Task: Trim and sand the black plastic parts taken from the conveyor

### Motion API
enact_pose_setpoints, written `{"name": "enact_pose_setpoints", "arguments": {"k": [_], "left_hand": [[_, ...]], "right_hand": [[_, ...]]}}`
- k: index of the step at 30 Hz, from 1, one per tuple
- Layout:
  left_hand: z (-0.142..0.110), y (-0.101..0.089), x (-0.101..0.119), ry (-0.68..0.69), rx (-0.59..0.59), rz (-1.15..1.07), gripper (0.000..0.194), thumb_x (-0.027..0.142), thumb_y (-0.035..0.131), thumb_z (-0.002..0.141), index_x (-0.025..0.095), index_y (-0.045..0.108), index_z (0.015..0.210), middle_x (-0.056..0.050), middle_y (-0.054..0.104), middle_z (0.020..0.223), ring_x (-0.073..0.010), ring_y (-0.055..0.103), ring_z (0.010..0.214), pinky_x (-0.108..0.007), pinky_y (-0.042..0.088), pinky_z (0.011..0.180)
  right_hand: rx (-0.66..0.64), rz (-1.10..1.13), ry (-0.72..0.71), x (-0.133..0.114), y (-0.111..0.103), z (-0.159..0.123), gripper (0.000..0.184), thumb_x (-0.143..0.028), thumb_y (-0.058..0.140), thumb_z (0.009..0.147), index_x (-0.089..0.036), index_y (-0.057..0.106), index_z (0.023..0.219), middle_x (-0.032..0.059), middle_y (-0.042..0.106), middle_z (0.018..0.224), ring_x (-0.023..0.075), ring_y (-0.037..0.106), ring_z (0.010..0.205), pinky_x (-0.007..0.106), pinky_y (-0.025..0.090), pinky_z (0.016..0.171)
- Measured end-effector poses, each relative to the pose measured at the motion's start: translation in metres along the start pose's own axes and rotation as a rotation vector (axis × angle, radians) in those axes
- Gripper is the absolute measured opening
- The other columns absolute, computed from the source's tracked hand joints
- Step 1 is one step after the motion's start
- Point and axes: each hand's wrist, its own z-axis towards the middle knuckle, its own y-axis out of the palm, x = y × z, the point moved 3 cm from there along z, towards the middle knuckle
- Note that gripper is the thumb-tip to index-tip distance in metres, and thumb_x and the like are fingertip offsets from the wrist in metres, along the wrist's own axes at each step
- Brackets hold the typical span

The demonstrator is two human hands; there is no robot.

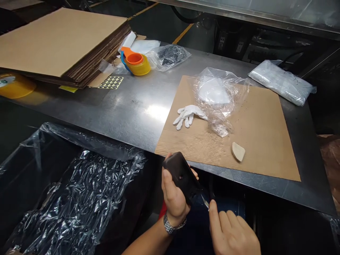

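Note:
My left hand [175, 198] is wrapped round a black moulded part [182, 173] with a small hole in its face, held tilted just off the table's front edge. A metal watch band circles that wrist. Lower right, my right hand [231, 230] is closed round a small knife, its handle hidden in the fingers. The thin pointed knife blade [205, 202] lies close to the lower end of the black part; whether it touches cannot be made out. A pale rounded block [238, 152] and a white glove [189, 116] lie beyond my hands on a cardboard sheet [265, 141].
Clear plastic bags [220, 92] lie on the cardboard, and a wrapped bundle [281, 81] sits at its far right. Left on the metal table [127, 109] are a yellow tape roll [143, 67] and stacked cardboard [61, 42]. A plastic-lined bin [79, 198] stands front left.

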Motion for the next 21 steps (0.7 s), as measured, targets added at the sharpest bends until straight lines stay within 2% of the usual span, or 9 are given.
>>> {"name": "enact_pose_setpoints", "arguments": {"k": [3, 6, 9, 13, 16, 18, 21], "left_hand": [[0.002, 0.001, 0.0, -0.159, -0.017, -0.123, 0.046, 0.049, 0.036, 0.086, 0.024, 0.045, 0.123, -0.001, 0.061, 0.073, -0.0147, 0.057, 0.055, -0.027, 0.048, 0.051], [0.004, 0.002, -0.003, -0.377, -0.061, -0.202, 0.045, 0.051, 0.04, 0.083, 0.013, 0.061, 0.095, -0.004, 0.06, 0.07, -0.0145, 0.057, 0.054, -0.026, 0.048, 0.05], [0.005, 0.003, -0.005, -0.53, -0.101, -0.224, 0.049, 0.052, 0.038, 0.083, 0.01, 0.062, 0.079, -0.005, 0.06, 0.066, -0.0139, 0.056, 0.053, -0.024, 0.047, 0.049], [0.004, 0.005, -0.005, -0.551, -0.121, -0.23, 0.048, 0.053, 0.036, 0.084, 0.012, 0.061, 0.081, -0.004, 0.059, 0.068, -0.0136, 0.055, 0.053, -0.024, 0.046, 0.048], [0.002, 0.007, -0.003, -0.488, -0.138, -0.223, 0.042, 0.05, 0.035, 0.086, 0.019, 0.058, 0.102, -0.002, 0.059, 0.071, -0.0143, 0.055, 0.053, -0.025, 0.046, 0.048], [0.001, 0.007, -0.001, -0.43, -0.155, -0.22, 0.04, 0.047, 0.033, 0.087, 0.027, 0.049, 0.118, -0.002, 0.059, 0.073, -0.0148, 0.055, 0.053, -0.026, 0.046, 0.049], [0.0, 0.008, 0.0, -0.396, -0.18, -0.218, 0.043, 0.047, 0.031, 0.088, 0.032, 0.039, 0.128, -0.002, 0.059, 0.073, -0.015, 0.055, 0.054, -0.026, 0.046, 0.05]], "right_hand": [[-0.024, 0.095, 0.065, 0.013, 0.005, -0.002, 0.021, -0.012, 0.041, 0.086, -0.013, 0.062, 0.091, -0.0021, 0.045, 0.052, 0.009, 0.044, 0.045, 0.024, 0.029, 0.045], [-0.118, 0.246, 0.11, 0.022, 0.012, -0.008, 0.029, -0.014, 0.032, 0.09, -0.013, 0.058, 0.103, 0.0006, 0.05, 0.062, 0.008, 0.048, 0.049, 0.02, 0.03, 0.042], [-0.112, 0.265, 0.091, 0.026, 0.012, -0.012, 0.032, -0.013, 0.03, 0.092, -0.011, 0.054, 0.112, 0.0003, 0.05, 0.063, 0.0071, 0.048, 0.048, 0.019, 0.03, 0.04], [-0.052, 0.201, 0.064, 0.027, 0.005, -0.01, 0.029, -0.023, 0.04, 0.091, -0.013, 0.056, 0.113, -0.0016, 0.047, 0.057, 0.0087, 0.045, 0.047, 0.022, 0.031, 0.045], [-0.059, 0.195, 0.069, 0.027, 0.001, -0.009, 0.029, -0.025, 0.042, 0.09, -0.014, 0.058, 0.111, -0.0007, 0.048, 0.058, 0.0092, 0.044, 0.049, 0.023, 0.031, 0.048], [-0.059, 0.195, 0.074, 0.026, 0.0, -0.009, 0.028, -0.025, 0.043, 0.09, -0.014, 0.06, 0.11, -0.0011, 0.047, 0.057, 0.0088, 0.043, 0.048, 0.024, 0.029, 0.048], [-0.055, 0.194, 0.076, 0.024, -0.001, -0.011, 0.028, -0.025, 0.043, 0.09, -0.014, 0.061, 0.108, -0.0017, 0.046, 0.056, 0.0082, 0.042, 0.047, 0.024, 0.027, 0.047]]}}
